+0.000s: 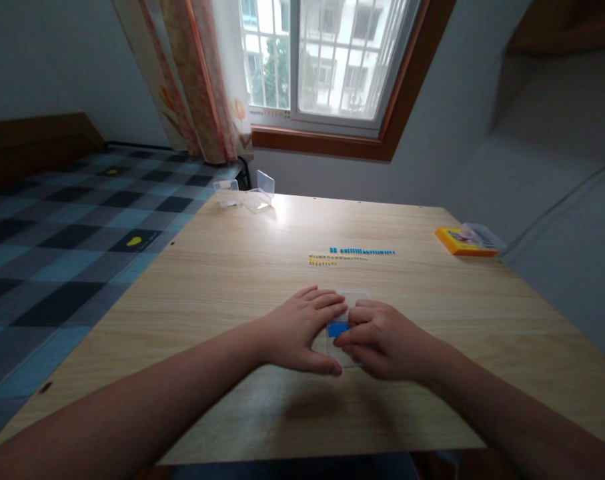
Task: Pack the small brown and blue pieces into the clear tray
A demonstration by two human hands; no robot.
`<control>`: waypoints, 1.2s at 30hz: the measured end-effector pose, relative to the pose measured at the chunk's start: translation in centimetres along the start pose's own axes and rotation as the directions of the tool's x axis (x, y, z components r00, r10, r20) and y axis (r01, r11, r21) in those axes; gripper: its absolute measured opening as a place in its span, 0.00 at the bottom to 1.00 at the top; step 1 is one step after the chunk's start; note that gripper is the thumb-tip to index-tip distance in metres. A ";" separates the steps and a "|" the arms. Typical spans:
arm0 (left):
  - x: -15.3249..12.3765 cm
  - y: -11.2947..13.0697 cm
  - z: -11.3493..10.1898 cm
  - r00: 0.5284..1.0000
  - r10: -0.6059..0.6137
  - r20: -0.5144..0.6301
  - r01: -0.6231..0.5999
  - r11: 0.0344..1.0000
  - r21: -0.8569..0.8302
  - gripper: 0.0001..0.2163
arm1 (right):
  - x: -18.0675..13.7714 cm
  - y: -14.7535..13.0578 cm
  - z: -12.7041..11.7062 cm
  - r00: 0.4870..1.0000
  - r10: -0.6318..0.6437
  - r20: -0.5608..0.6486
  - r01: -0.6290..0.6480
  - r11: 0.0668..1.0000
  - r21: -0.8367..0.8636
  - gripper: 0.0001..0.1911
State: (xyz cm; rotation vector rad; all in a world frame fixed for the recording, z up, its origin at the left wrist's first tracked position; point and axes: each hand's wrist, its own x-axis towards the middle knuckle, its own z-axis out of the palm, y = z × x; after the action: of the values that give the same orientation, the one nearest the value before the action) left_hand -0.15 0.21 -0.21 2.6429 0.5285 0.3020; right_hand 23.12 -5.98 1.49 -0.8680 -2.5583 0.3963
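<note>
A small clear plastic box (355,298) with blue pieces (338,329) inside lies on the wooden table (222,267) in front of me. My left hand (302,330) rests flat on its left side, fingers spread over the lid. Curled fingers of my right hand (379,337) press on the box's right side. Both hands hide most of the box. Beyond them lie a row of small blue pieces (363,251) and a shorter row of yellow pieces (323,262).
Open clear plastic boxes (246,193) stand at the table's far left corner. An orange box with a clear case on it (466,240) sits at the far right edge. A bed with a blue checked cover (67,227) adjoins the table on the left.
</note>
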 end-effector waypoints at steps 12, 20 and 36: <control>0.0 0.0 -0.2 0.999 -0.012 0.030 0.012 1.000 0.011 0.45 | -1.6 2.7 -2.0 0.862 0.081 -0.500 -0.072 0.997 0.038 0.09; 0.1 0.0 -0.5 0.998 -0.023 0.064 0.022 1.000 0.023 0.46 | -2.1 6.5 -1.6 0.615 0.340 -0.711 -0.308 0.934 0.180 0.09; -0.1 0.0 -0.6 0.998 -0.031 0.046 0.030 0.999 0.011 0.45 | -1.1 8.8 0.6 0.647 0.310 -0.696 -0.403 0.915 0.033 0.11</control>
State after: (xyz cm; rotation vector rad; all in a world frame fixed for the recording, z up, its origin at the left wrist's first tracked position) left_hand -0.37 0.35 0.30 2.6422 0.5565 0.2291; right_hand 28.13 -0.03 -2.79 -1.2893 -1.7150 -0.0095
